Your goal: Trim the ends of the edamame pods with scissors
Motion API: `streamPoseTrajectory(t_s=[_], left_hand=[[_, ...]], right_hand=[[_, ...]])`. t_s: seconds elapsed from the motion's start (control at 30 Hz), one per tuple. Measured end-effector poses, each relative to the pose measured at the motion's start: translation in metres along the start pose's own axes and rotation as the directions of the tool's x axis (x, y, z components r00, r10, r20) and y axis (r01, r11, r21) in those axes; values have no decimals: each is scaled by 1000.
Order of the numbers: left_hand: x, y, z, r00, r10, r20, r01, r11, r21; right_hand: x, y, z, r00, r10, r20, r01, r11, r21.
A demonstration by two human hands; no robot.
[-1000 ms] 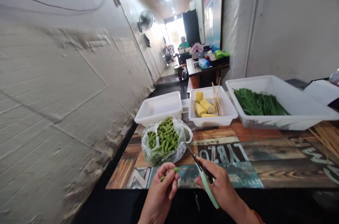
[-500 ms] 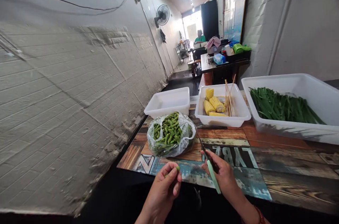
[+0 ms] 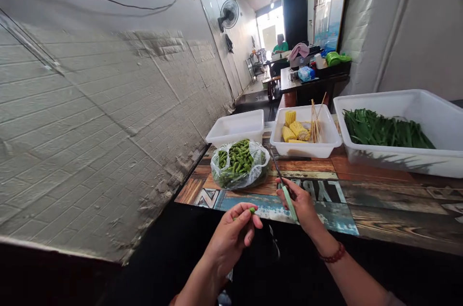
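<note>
My left hand (image 3: 233, 233) pinches a green edamame pod (image 3: 252, 210) between thumb and forefinger, just in front of the table edge; most of the pod is hidden by the fingers. In my right hand (image 3: 304, 208) is a pair of scissors (image 3: 288, 202) with mint-green handles, the dark blades pointing up and away from me. The blades are apart from the pod. Beyond my left hand, a clear plastic bag (image 3: 258, 171) stands open on the table, heaped with edamame pods (image 3: 239, 157).
Behind the bag is a white tub (image 3: 235, 127). A second tub (image 3: 307, 150) holds corn pieces (image 3: 298, 129) and wooden skewers (image 3: 315, 120). At right, a large tub (image 3: 405, 160) contains green leaves (image 3: 387, 130). A person (image 3: 280, 46) sits far back.
The view has shifted, so the table and tubs sit higher in the picture. My left hand still pinches the pod, and my right hand keeps hold of the scissors.
</note>
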State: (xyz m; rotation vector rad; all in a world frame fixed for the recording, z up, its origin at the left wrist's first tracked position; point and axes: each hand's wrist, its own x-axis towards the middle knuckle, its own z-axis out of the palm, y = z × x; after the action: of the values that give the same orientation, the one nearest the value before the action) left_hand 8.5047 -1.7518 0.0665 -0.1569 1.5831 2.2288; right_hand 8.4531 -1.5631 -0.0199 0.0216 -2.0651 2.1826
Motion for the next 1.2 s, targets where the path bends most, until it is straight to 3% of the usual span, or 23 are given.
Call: streamPoseTrajectory(t_s=[0.3, 0.5, 0.83, 1.0, 1.2], left_hand=[[8, 11, 17, 992, 29, 123, -35, 998, 48], [15, 16, 24, 993, 46, 110, -54, 996, 76], [55, 23, 45, 991, -29, 129, 7, 986, 167], [66, 33, 35, 987, -32, 155, 12, 991, 130], [81, 37, 16, 990, -24, 141, 5, 991, 130]], right_hand=[[-2, 3, -9, 999, 53, 4, -53, 996, 68], [-4, 13, -13, 997, -72, 1, 72, 990, -120], [-1, 16, -16, 988, -144, -63, 136, 984, -119], [-2, 12, -16, 995, -52, -84, 42, 992, -119], [-3, 8, -15, 990, 103, -101, -103, 995, 0]])
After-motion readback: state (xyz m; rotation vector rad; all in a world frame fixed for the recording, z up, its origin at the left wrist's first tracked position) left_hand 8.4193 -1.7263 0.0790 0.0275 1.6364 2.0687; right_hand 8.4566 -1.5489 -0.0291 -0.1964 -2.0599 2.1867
